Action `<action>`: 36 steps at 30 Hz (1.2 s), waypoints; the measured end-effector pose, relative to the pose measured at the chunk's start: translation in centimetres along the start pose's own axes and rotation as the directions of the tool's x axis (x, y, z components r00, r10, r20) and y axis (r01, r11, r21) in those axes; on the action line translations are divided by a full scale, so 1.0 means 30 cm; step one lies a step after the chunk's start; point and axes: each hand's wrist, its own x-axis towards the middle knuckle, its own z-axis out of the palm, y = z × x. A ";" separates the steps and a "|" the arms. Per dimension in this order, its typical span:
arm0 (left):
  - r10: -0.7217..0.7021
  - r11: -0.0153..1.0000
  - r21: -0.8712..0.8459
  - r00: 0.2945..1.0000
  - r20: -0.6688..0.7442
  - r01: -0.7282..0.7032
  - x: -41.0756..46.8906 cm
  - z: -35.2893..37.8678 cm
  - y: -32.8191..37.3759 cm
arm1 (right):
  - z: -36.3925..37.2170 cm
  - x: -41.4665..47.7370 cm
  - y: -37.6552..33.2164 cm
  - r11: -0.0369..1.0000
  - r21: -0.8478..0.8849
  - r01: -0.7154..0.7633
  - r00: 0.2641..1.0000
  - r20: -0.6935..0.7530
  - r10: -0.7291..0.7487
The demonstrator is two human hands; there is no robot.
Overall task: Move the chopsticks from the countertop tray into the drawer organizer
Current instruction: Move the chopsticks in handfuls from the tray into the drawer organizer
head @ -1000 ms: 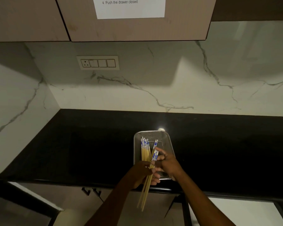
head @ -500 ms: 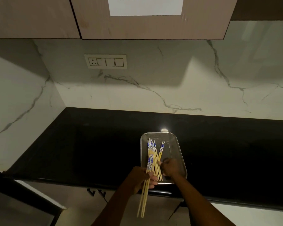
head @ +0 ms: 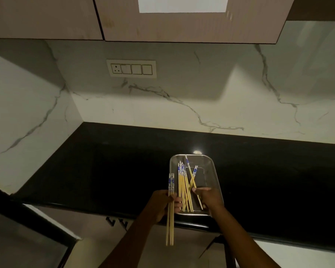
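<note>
A steel tray (head: 214, 171) sits near the front edge of the black countertop (head: 104, 171). Several wooden chopsticks with blue-and-white tops (head: 184, 186) lie in it, some crossed. My left hand (head: 163, 204) is left of the tray, closed around a few upright chopsticks (head: 170, 219) whose tips hang below the counter edge. My right hand (head: 208, 198) rests over the tray's near end, fingertips pinching one slanted chopstick (head: 190, 175). The drawer organizer is out of view.
A marble backsplash with a switch plate (head: 131, 69) rises behind the counter. Wall cabinets (head: 182, 26) hang overhead with a paper sheet stuck on. Below the counter edge are cabinet fronts with dark handles (head: 117, 222).
My left hand has pulled a few chopsticks leftward, clear of the tray. My right hand has shifted right and taken hold of a single slanted chopstick. The camera has tilted down slightly.
</note>
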 end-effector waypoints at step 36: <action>-0.159 0.979 -0.103 0.975 0.157 0.176 -0.184 0.737 -0.497 | -0.523 -0.417 0.620 0.984 -0.076 -0.164 0.971 0.164 0.175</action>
